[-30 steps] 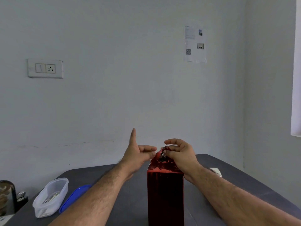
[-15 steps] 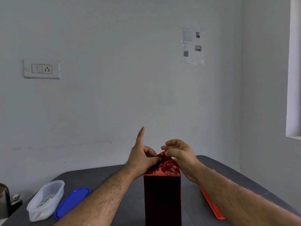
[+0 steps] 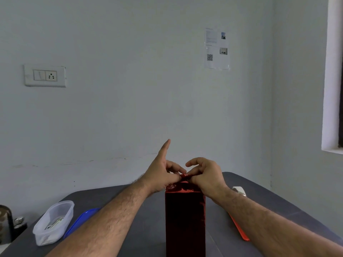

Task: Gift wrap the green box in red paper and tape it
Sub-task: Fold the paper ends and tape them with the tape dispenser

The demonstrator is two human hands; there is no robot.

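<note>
A tall box wrapped in shiny red paper (image 3: pixel 185 219) stands upright on the dark table (image 3: pixel 148 229) in front of me; no green shows. Its top paper is gathered into a crumpled peak (image 3: pixel 183 178). My left hand (image 3: pixel 163 175) pinches that peak from the left with thumb and middle fingers, index finger pointing up. My right hand (image 3: pixel 206 173) pinches the same peak from the right, fingers curled over it. A white tape roll (image 3: pixel 239 190) lies on the table behind my right forearm.
A clear plastic container (image 3: pixel 53 222) holding small items sits at the left, with its blue lid (image 3: pixel 81 219) beside it. A red flat piece (image 3: pixel 238 229) lies under my right forearm. Dark objects (image 3: pixel 7 225) stand at the far left edge.
My left hand moved in from beside the box top and now pinches the red paper peak together with my right hand. The view shifted slightly.
</note>
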